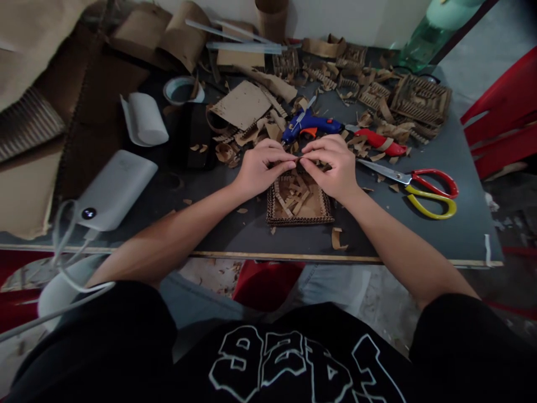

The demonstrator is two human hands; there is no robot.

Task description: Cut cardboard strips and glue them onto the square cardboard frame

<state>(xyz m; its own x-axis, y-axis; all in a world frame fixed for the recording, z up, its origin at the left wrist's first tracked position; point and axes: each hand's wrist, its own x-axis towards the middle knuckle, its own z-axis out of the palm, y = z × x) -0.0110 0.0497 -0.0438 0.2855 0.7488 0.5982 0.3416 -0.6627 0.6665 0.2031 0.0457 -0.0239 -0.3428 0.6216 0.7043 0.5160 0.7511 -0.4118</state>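
Fingertips of my left hand and my right hand meet in a pinch, both closed on a small brown cardboard piece, mostly covered by the fingers. Below them lies a shallow square cardboard tray with walls of corrugated strips. Several short cardboard strips lie loose inside it; my hands hide part of its far wall. Just beyond the fingers rests a blue glue gun with an orange trigger. Scissors with red and yellow handles lie to the right of my right hand.
A red-handled cutter lies among cardboard scraps. Glue sticks, cardboard tubes and a green bottle stand or lie at the back. On the left are a tape roll, a cabled white power bank and large cardboard sheets.
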